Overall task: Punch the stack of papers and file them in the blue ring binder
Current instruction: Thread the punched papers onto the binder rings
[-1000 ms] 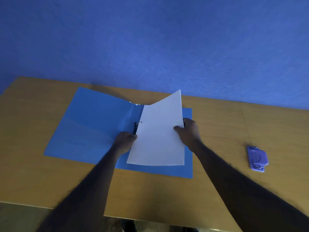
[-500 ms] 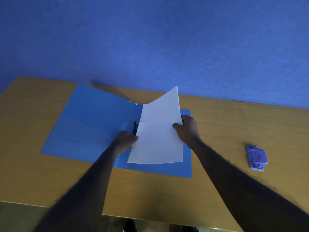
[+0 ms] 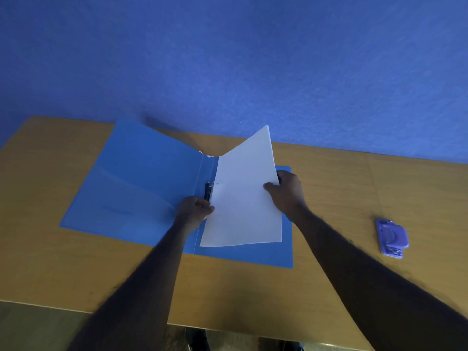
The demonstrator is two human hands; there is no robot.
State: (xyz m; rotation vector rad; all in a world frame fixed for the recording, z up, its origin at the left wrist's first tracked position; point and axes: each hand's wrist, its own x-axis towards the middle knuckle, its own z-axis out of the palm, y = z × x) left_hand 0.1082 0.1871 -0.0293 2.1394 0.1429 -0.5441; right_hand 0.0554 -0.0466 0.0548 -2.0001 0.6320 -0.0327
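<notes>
Left grip (image 3: 194, 209), right grip (image 3: 286, 194) unchanged on papers (image 3: 244, 211); far corner higher

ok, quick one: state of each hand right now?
Left hand: closed, pinching the left edge of the papers over the open binder.
Right hand: closed, gripping the right edge of the papers, thumb on top.

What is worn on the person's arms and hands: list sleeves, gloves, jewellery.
Nothing worn shows. The left hand and right hand are bare, without gloves; no ring, watch or bracelet is visible. The left forearm and right forearm are uncovered to the frame edge, no sleeve.
</notes>
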